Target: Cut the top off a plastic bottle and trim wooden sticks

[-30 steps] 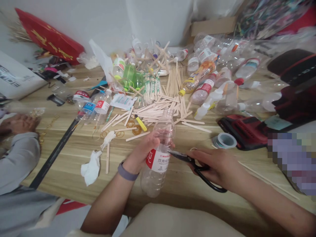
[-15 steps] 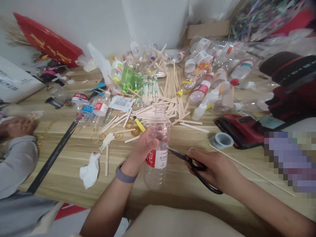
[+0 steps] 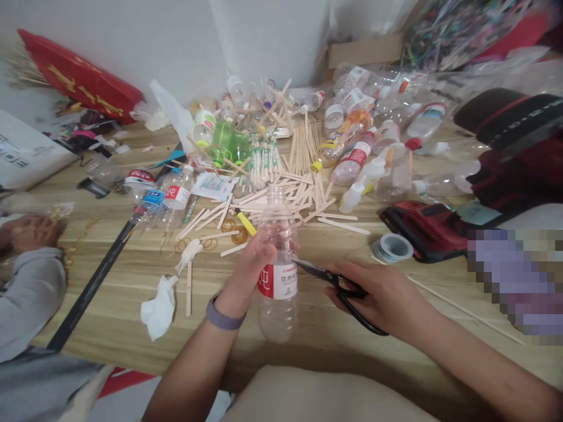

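Observation:
A clear plastic bottle with a red and white label stands nearly upright over the table's near side, its neck uncapped. My left hand is wrapped round it just above the label; some fingers show through the clear plastic. In my right hand is a pair of black-handled scissors, its blades pointing left. The blade tips meet the bottle's right side near the label's top edge; whether they pierce the plastic I cannot tell.
Wooden craft sticks lie heaped behind the bottle. Several plastic bottles crowd the back right, near a red and black power tool. A tape roll sits right, crumpled tissue left. Another person's hands rest at far left.
The scissors and my right hand have shifted slightly left, against the bottle. The bottle has turned a little, bringing more of its label into view. My left hand keeps its grip.

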Tool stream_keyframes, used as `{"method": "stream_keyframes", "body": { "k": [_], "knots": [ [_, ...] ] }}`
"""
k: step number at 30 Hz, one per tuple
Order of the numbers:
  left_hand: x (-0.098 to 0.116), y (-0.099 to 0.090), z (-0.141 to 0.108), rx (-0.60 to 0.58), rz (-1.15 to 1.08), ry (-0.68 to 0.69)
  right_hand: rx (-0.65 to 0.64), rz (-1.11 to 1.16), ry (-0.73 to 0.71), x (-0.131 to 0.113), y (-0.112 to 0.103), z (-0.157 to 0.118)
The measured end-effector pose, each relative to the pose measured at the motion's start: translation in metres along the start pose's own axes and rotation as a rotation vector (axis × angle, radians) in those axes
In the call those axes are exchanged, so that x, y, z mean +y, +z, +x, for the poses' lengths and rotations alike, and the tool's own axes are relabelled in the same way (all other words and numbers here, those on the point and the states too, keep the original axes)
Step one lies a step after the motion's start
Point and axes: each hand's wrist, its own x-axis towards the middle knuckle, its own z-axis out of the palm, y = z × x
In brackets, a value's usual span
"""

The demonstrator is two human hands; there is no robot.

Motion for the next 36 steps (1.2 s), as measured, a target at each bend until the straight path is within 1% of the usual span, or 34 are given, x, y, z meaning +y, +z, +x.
{"method": "stream_keyframes", "body": {
  "k": [7, 13, 16, 21, 24, 29, 34, 36],
  "knots": [
    [0.0, 0.001, -0.001, 0.042, -0.01, -0.075, -0.008, -0.179, -0.066, 0.003, -0.008, 0.003],
    [0.001, 0.004, -0.004, 0.015, -0.02, -0.101, 0.004, -0.34, -0.183, 0.005, -0.016, 0.009],
    [0.0, 0.005, -0.004, 0.004, -0.028, -0.106, -0.022, -0.297, -0.195, 0.005, -0.018, 0.01],
    [-0.002, 0.006, -0.004, 0.006, -0.044, -0.09, -0.054, -0.082, -0.087, 0.003, -0.008, 0.004],
    [-0.002, 0.007, -0.004, 0.002, -0.055, -0.093, -0.037, -0.02, -0.05, 0.001, -0.001, 0.001],
    [-0.001, 0.009, -0.004, -0.001, -0.061, -0.097, -0.027, -0.014, -0.043, -0.004, 0.002, 0.0],
    [-0.002, 0.011, -0.006, 0.035, -0.065, -0.077, 0.021, -0.028, -0.028, -0.007, 0.007, -0.003],
    [-0.004, 0.01, -0.005, 0.032, -0.064, -0.056, 0.042, -0.023, -0.013, -0.008, 0.009, -0.003]
  ]
}}
